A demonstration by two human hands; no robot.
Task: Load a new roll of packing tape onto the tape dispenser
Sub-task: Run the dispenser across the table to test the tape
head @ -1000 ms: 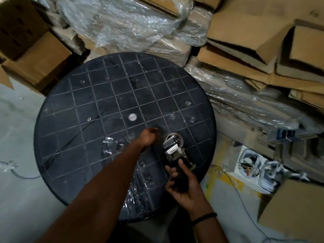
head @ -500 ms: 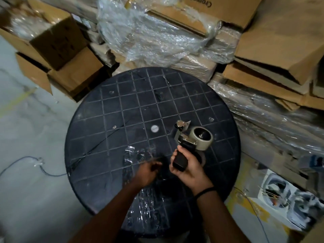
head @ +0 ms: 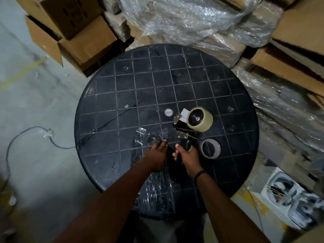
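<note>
A black tape dispenser [head: 182,132] with metal parts stands over the round black grid table [head: 122,88]. A full tan roll of packing tape [head: 199,119] sits on its spindle. My right hand [head: 188,157] is closed around the dispenser's handle. Just right of that hand an empty grey tape core [head: 210,148] lies flat on the table. My left hand [head: 157,156] rests on the table beside the handle, fingers on crumpled clear plastic film [head: 150,137]; whether it grips the film is unclear.
Cardboard boxes [head: 73,32] and plastic-wrapped stacks [head: 192,20] crowd the table's far and right sides. More clear film lies on the table's near part. A cable [head: 22,135] runs over the concrete floor at left. White moulded parts [head: 287,195] lie at lower right.
The dispenser with the roll has been lifted and turned upright, moving further from me. The empty core, hidden before, now shows on the table. My left hand moved back toward the handle.
</note>
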